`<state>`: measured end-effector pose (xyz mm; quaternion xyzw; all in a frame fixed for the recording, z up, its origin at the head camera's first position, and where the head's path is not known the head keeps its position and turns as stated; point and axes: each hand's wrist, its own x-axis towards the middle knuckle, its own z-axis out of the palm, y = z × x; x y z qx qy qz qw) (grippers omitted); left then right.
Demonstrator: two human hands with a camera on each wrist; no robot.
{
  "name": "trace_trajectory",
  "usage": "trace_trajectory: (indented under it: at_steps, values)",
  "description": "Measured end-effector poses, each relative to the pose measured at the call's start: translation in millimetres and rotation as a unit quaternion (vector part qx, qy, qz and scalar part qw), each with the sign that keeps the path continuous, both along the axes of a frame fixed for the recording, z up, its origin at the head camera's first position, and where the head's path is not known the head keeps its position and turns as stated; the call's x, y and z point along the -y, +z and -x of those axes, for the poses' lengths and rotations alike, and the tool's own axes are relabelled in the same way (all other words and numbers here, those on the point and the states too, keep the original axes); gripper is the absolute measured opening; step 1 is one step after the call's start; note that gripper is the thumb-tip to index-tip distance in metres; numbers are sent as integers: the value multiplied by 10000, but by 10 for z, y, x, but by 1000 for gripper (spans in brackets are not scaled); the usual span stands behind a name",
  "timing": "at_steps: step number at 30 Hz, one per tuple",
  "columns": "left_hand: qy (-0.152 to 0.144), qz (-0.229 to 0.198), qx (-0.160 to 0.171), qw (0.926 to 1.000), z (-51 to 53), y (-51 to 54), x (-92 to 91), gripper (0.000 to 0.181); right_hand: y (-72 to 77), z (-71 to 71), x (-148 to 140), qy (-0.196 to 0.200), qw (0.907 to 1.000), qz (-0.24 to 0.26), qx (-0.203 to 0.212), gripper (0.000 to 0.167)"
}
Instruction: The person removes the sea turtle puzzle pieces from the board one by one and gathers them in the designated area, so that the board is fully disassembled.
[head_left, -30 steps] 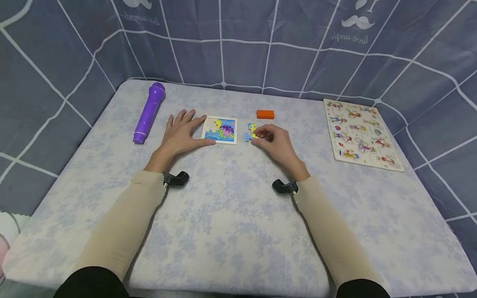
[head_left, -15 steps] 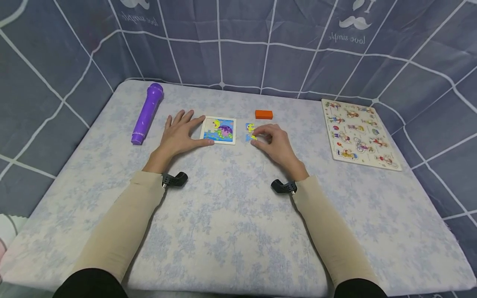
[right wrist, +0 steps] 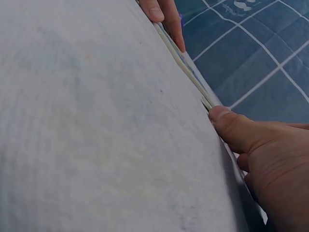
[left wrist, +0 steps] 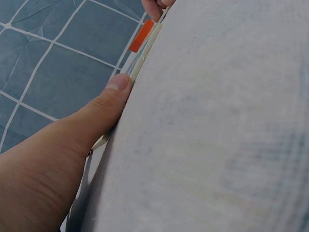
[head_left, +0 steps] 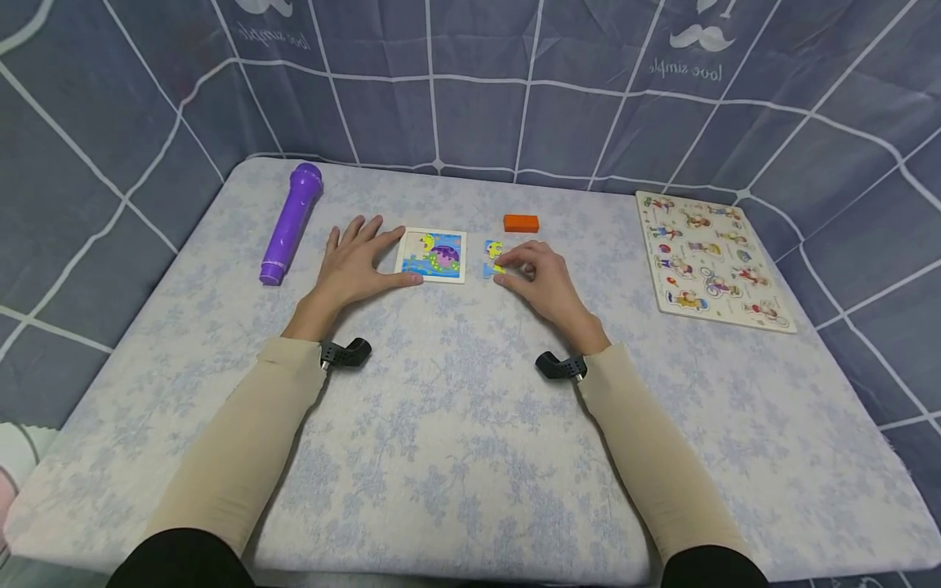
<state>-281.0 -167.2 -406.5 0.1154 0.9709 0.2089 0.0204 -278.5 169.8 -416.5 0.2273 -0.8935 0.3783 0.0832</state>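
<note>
A small framed jigsaw puzzle [head_left: 434, 256] with a cartoon picture in yellow, purple and blue lies on the table. My left hand [head_left: 356, 265] spreads at its left side, thumb on the lower edge and index finger at the upper left corner, fingers fairly straight. To the right of the frame lie loose puzzle pieces [head_left: 493, 247]. Curled fingers and thumb of my right hand [head_left: 540, 278] pinch a piece there, mostly hidden by the fingers. In the right wrist view, the right thumb [right wrist: 223, 113] is low at the tabletop against a thin edge.
An orange block [head_left: 521, 223] lies behind the right hand. At the left is a purple toy microphone [head_left: 292, 222]. A wooden board with cartoon figures [head_left: 713, 261] lies at the right. Grey checked curtains [head_left: 478, 122] border the table's back and sides.
Both hands keep almost the same places. The right fingers shift very slightly at the loose pieces. The whole view moves a little with the head.
</note>
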Motion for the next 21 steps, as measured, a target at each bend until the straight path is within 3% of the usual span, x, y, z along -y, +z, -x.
trace_trajectory:
  at_steps: [15, 21]
  values:
    - [-8, -42, -52, 10000, -11, 19, 0, 104, 13, -2, 43, -178, 9997, 10, 176, 26]
    - [-48, -6, -41, 10000, -9, 12, 15, 104, 3, -4, 45, -225, 9997, 132, 43, 27]
